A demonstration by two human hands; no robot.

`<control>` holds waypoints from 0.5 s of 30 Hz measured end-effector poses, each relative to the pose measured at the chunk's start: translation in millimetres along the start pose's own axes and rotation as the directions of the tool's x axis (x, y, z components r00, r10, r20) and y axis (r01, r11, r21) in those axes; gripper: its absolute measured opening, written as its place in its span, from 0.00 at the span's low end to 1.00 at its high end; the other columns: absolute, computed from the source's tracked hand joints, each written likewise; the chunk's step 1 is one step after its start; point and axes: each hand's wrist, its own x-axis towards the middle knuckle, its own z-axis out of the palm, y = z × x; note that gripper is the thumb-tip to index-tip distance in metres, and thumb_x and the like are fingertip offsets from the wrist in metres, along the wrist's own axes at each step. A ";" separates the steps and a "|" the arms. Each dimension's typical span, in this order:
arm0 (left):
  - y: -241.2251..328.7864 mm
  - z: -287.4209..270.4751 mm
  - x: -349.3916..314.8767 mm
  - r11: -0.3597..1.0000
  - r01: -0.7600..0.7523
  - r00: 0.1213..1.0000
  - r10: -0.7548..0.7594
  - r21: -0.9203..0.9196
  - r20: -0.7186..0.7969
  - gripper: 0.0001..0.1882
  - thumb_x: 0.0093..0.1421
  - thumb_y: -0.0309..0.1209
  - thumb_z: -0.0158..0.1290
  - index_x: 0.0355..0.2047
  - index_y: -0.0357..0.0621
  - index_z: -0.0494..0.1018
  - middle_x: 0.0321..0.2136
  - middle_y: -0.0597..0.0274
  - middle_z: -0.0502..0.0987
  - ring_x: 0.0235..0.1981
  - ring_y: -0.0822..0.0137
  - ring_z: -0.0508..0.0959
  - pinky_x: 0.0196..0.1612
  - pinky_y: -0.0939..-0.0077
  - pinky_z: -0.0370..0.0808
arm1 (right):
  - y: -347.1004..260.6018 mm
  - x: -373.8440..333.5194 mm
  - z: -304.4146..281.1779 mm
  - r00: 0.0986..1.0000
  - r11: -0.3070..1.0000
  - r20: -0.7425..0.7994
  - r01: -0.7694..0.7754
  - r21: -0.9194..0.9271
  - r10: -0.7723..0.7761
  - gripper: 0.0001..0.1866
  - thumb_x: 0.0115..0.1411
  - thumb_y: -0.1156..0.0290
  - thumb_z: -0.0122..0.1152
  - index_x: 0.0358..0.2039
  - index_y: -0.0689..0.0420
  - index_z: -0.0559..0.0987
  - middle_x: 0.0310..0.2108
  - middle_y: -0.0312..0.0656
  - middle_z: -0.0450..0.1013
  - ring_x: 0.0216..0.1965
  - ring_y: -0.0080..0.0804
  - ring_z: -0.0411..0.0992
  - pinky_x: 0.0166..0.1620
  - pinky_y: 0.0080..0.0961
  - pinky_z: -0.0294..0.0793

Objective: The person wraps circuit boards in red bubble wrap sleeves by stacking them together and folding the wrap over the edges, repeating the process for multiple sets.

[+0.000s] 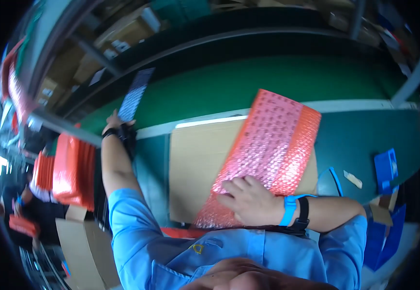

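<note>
My right hand (251,200) presses with bent fingers on the near part of a pink-red bubble-wrap bag (280,140). The bag lies slanted, its far end reaching over the pale edge of the green belt. Beneath it is a flat brown cardboard sheet (190,164). Far to the left, my left hand (113,122) is stretched out, its fingers closed at the near end of a long blue-grey patterned strip (136,95) that lies over the belt. Beside that wrist is a black item (128,137) whose kind I cannot make out.
The green belt (195,92) runs across behind the dark green worktop (365,130). Blue holder (386,170), small pale scrap (352,180) and blue bin (386,241) are on the right. Stacked red bubble bags (74,166) and an open carton (86,246) stand left, near another person (36,208).
</note>
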 end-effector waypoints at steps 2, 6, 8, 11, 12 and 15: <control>-5.6 -6.5 3.6 0.931 -0.061 0.973 0.135 -0.361 0.185 0.65 0.42 0.53 0.73 0.72 0.43 0.48 0.68 0.47 0.61 0.70 0.51 0.59 0.70 0.59 0.59 | 5.0 0.3 2.9 0.999 0.999 -0.032 -0.034 -0.014 0.033 0.26 0.46 0.65 0.63 0.49 0.54 0.77 0.48 0.45 0.69 0.47 0.39 0.67 0.45 0.33 0.66; 14.2 -16.7 16.6 0.943 -0.106 0.969 0.170 -0.316 0.181 0.60 0.45 0.52 0.70 0.71 0.43 0.50 0.65 0.44 0.63 0.65 0.51 0.66 0.66 0.61 0.63 | 3.1 -3.0 6.5 0.995 0.999 -0.094 0.015 -0.032 -0.018 0.25 0.50 0.64 0.60 0.51 0.55 0.77 0.48 0.46 0.70 0.47 0.37 0.67 0.44 0.32 0.66; -12.0 -16.5 31.7 0.957 -0.128 0.991 0.131 -0.260 -0.003 0.56 0.49 0.56 0.65 0.70 0.44 0.51 0.62 0.40 0.67 0.62 0.48 0.70 0.63 0.61 0.67 | 2.8 -1.1 2.3 0.993 0.995 -0.080 0.083 -0.060 -0.088 0.25 0.51 0.65 0.58 0.52 0.55 0.77 0.49 0.47 0.70 0.47 0.36 0.67 0.44 0.32 0.66; 48.0 -28.4 -2.2 0.821 -0.329 0.943 0.259 -0.466 -0.210 0.50 0.52 0.54 0.61 0.69 0.43 0.54 0.59 0.40 0.69 0.58 0.47 0.73 0.61 0.62 0.69 | 4.3 -3.1 2.7 0.998 0.996 -0.038 0.056 -0.071 -0.058 0.24 0.56 0.62 0.57 0.53 0.55 0.76 0.49 0.47 0.70 0.48 0.37 0.67 0.45 0.32 0.66; 78.0 -37.7 -36.3 0.729 -0.338 0.937 0.317 -0.596 -0.145 0.49 0.53 0.54 0.60 0.68 0.44 0.54 0.58 0.41 0.70 0.56 0.48 0.74 0.60 0.62 0.69 | 6.4 -5.1 3.2 0.999 0.996 -0.014 0.045 -0.078 -0.046 0.23 0.58 0.61 0.57 0.53 0.55 0.76 0.49 0.47 0.70 0.49 0.38 0.67 0.45 0.32 0.66; 137.8 -76.5 -165.0 0.509 -0.384 0.852 0.516 -0.770 -0.084 0.45 0.53 0.47 0.63 0.67 0.45 0.56 0.53 0.45 0.73 0.52 0.50 0.75 0.59 0.61 0.69 | 9.8 -9.4 2.7 0.994 0.993 -0.106 -0.024 0.112 0.035 0.24 0.63 0.55 0.54 0.55 0.55 0.74 0.49 0.45 0.70 0.50 0.39 0.67 0.49 0.34 0.67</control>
